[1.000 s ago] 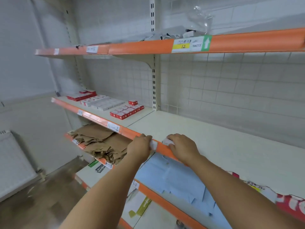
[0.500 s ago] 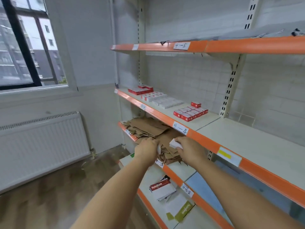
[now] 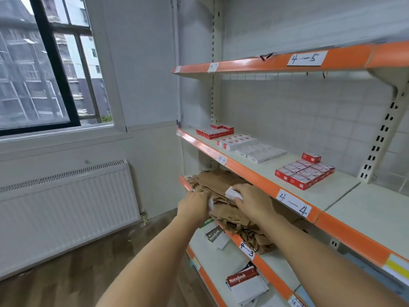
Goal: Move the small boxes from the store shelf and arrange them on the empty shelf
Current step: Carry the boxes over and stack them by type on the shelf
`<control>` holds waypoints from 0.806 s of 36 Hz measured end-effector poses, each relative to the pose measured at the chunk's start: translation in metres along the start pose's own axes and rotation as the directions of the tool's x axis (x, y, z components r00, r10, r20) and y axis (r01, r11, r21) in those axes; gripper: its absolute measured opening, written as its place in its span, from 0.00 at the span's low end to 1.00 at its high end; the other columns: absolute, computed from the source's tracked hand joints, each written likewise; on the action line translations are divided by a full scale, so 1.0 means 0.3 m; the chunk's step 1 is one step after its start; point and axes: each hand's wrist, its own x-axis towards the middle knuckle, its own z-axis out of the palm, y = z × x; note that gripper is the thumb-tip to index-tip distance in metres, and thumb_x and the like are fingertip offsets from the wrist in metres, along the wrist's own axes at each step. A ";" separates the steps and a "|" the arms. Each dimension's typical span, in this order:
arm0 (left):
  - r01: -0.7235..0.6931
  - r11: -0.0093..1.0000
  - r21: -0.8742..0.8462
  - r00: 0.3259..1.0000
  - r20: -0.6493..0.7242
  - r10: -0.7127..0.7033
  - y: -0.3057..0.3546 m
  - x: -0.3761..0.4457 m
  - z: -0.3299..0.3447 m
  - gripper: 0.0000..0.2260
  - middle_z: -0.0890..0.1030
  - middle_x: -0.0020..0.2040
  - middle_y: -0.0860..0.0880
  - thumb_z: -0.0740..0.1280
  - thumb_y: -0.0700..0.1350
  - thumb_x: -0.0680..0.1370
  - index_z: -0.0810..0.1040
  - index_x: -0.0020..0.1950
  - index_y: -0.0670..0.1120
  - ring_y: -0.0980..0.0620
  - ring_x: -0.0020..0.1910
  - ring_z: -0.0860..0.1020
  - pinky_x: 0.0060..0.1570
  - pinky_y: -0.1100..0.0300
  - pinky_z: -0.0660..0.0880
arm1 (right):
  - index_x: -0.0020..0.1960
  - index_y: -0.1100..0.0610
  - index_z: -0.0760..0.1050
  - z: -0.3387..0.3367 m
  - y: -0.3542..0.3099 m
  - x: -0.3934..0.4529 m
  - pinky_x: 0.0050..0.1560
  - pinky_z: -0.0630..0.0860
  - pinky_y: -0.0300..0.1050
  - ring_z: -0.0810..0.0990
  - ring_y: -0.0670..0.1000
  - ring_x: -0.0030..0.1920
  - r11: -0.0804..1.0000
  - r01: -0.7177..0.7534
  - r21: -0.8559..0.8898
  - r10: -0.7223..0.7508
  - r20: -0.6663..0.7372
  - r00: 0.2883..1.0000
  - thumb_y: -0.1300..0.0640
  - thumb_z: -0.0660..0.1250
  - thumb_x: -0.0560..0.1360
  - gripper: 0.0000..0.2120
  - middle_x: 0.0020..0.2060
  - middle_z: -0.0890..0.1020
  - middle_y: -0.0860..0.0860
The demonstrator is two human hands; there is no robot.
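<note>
My right hand (image 3: 252, 203) grips a small white box (image 3: 232, 193), held in the air in front of the brown paper bags. Just to its left, my left hand (image 3: 194, 204) holds another small white item (image 3: 210, 203), mostly hidden by the fingers. On the shelf labelled 4-4 (image 3: 250, 173) lie groups of small boxes: red ones (image 3: 213, 131) at the far left, red-and-white ones (image 3: 234, 141), white ones (image 3: 260, 152), and a red block (image 3: 304, 173) with one box on top. The shelf section at the right (image 3: 371, 209) is bare.
A heap of brown paper bags (image 3: 223, 189) fills the shelf below, labelled 4-3. Notebooks (image 3: 245, 283) lie on the lowest shelf. An upper shelf (image 3: 265, 63) carries a 4-5 label. A white radiator (image 3: 66, 200) and a window (image 3: 44, 69) are on the left wall.
The view has swung left from the bare shelf section toward the stocked one. Both hands left the shelf's orange edge and now hover in front of the paper bags, still holding the white boxes.
</note>
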 end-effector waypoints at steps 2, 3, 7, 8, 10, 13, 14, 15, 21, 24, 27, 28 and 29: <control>0.000 1.000 -0.003 1.000 0.009 0.000 -0.022 0.068 -0.009 0.14 0.74 0.57 0.49 0.63 0.39 0.78 0.73 0.62 0.51 0.47 0.57 0.72 0.46 0.51 0.77 | 0.70 0.50 0.70 0.009 0.008 0.075 0.58 0.74 0.46 0.74 0.50 0.63 1.000 0.001 -0.007 -0.001 -0.001 1.000 0.55 0.61 0.79 0.19 0.65 0.75 0.48; -0.003 1.000 -0.004 1.000 0.009 0.004 -0.032 0.102 -0.013 0.16 0.74 0.59 0.49 0.64 0.39 0.78 0.72 0.64 0.51 0.46 0.58 0.72 0.47 0.51 0.77 | 0.70 0.50 0.70 0.011 0.012 0.110 0.58 0.73 0.46 0.74 0.50 0.63 1.000 0.001 -0.010 -0.001 -0.003 1.000 0.56 0.61 0.79 0.19 0.65 0.75 0.48; -0.024 1.000 -0.014 0.999 -0.028 0.023 -0.071 0.226 -0.031 0.17 0.74 0.61 0.49 0.64 0.40 0.78 0.72 0.66 0.51 0.47 0.60 0.72 0.50 0.49 0.78 | 0.70 0.51 0.69 0.012 0.031 0.249 0.58 0.73 0.46 0.74 0.51 0.63 0.999 -0.019 -0.028 0.018 -0.019 1.000 0.56 0.60 0.79 0.19 0.65 0.75 0.49; -0.024 1.000 -0.013 0.999 -0.032 0.024 -0.082 0.255 -0.035 0.17 0.75 0.60 0.50 0.65 0.41 0.78 0.72 0.66 0.52 0.47 0.59 0.72 0.50 0.50 0.78 | 0.70 0.51 0.70 0.015 0.036 0.280 0.58 0.73 0.46 0.74 0.52 0.63 0.999 -0.026 -0.029 0.025 -0.022 0.999 0.56 0.60 0.79 0.19 0.65 0.75 0.49; -0.022 1.000 -0.006 1.000 -0.021 0.022 -0.108 0.309 -0.038 0.16 0.75 0.59 0.50 0.66 0.42 0.77 0.73 0.65 0.52 0.47 0.57 0.72 0.48 0.52 0.77 | 0.70 0.52 0.70 0.026 0.043 0.336 0.58 0.74 0.47 0.74 0.52 0.63 0.999 -0.040 -0.036 0.039 -0.022 0.999 0.55 0.60 0.79 0.19 0.65 0.76 0.50; -0.020 1.000 -0.012 1.000 -0.016 0.020 -0.146 0.391 -0.027 0.16 0.76 0.59 0.50 0.66 0.43 0.77 0.73 0.64 0.51 0.48 0.56 0.73 0.48 0.51 0.78 | 0.70 0.52 0.69 0.046 0.049 0.412 0.56 0.74 0.46 0.75 0.52 0.63 0.996 -0.063 -0.057 0.062 -0.023 0.998 0.54 0.61 0.80 0.18 0.66 0.75 0.50; -0.024 1.000 -0.009 1.000 -0.019 0.024 -0.157 0.417 -0.023 0.16 0.76 0.60 0.50 0.66 0.43 0.77 0.73 0.65 0.51 0.48 0.57 0.73 0.49 0.52 0.78 | 0.70 0.52 0.69 0.052 0.049 0.437 0.55 0.74 0.46 0.75 0.52 0.63 0.995 -0.072 -0.062 0.071 -0.025 0.997 0.54 0.61 0.80 0.18 0.66 0.75 0.50; -0.032 0.999 -0.002 0.999 -0.020 0.032 -0.169 0.445 -0.018 0.16 0.76 0.60 0.50 0.67 0.43 0.77 0.73 0.65 0.51 0.48 0.57 0.73 0.49 0.52 0.78 | 0.70 0.52 0.69 0.059 0.049 0.461 0.54 0.74 0.46 0.75 0.52 0.63 0.994 -0.083 -0.069 0.081 -0.027 0.996 0.54 0.61 0.80 0.18 0.66 0.75 0.50; -0.107 0.994 0.009 0.994 0.020 0.107 -0.243 0.630 0.009 0.16 0.74 0.56 0.50 0.65 0.41 0.77 0.73 0.64 0.52 0.47 0.57 0.73 0.49 0.50 0.77 | 0.68 0.54 0.70 0.104 0.039 0.597 0.53 0.74 0.46 0.75 0.53 0.61 0.985 -0.154 -0.072 0.151 -0.050 0.987 0.53 0.62 0.80 0.18 0.63 0.76 0.51; -0.173 0.985 -0.010 0.984 0.027 0.174 -0.282 0.730 0.018 0.20 0.71 0.59 0.50 0.66 0.41 0.77 0.70 0.68 0.55 0.48 0.57 0.72 0.48 0.54 0.77 | 0.66 0.54 0.71 0.120 0.031 0.663 0.53 0.73 0.46 0.75 0.52 0.59 0.970 -0.235 -0.060 0.229 -0.097 0.969 0.53 0.62 0.79 0.16 0.62 0.75 0.51; -0.241 0.970 -0.016 0.970 0.028 0.241 -0.325 0.832 0.017 0.23 0.71 0.61 0.49 0.65 0.42 0.77 0.68 0.71 0.56 0.48 0.60 0.70 0.55 0.51 0.76 | 0.67 0.54 0.70 0.137 0.024 0.720 0.53 0.73 0.45 0.75 0.52 0.59 0.944 -0.323 -0.062 0.311 -0.154 0.938 0.53 0.62 0.80 0.17 0.62 0.73 0.52; -0.259 0.966 -0.019 0.965 0.033 0.259 -0.339 0.864 0.016 0.23 0.71 0.62 0.49 0.65 0.42 0.77 0.68 0.71 0.56 0.47 0.61 0.70 0.56 0.51 0.76 | 0.67 0.54 0.70 0.143 0.022 0.735 0.53 0.73 0.45 0.75 0.52 0.60 0.933 -0.353 -0.067 0.339 -0.166 0.926 0.53 0.62 0.80 0.17 0.63 0.73 0.52; -0.273 0.961 -0.029 0.961 0.039 0.274 -0.351 0.895 0.015 0.23 0.71 0.63 0.49 0.64 0.42 0.78 0.68 0.71 0.56 0.47 0.62 0.70 0.55 0.51 0.76 | 0.68 0.54 0.70 0.149 0.021 0.750 0.53 0.73 0.44 0.75 0.52 0.60 0.921 -0.383 -0.071 0.367 -0.175 0.914 0.53 0.62 0.80 0.17 0.63 0.73 0.52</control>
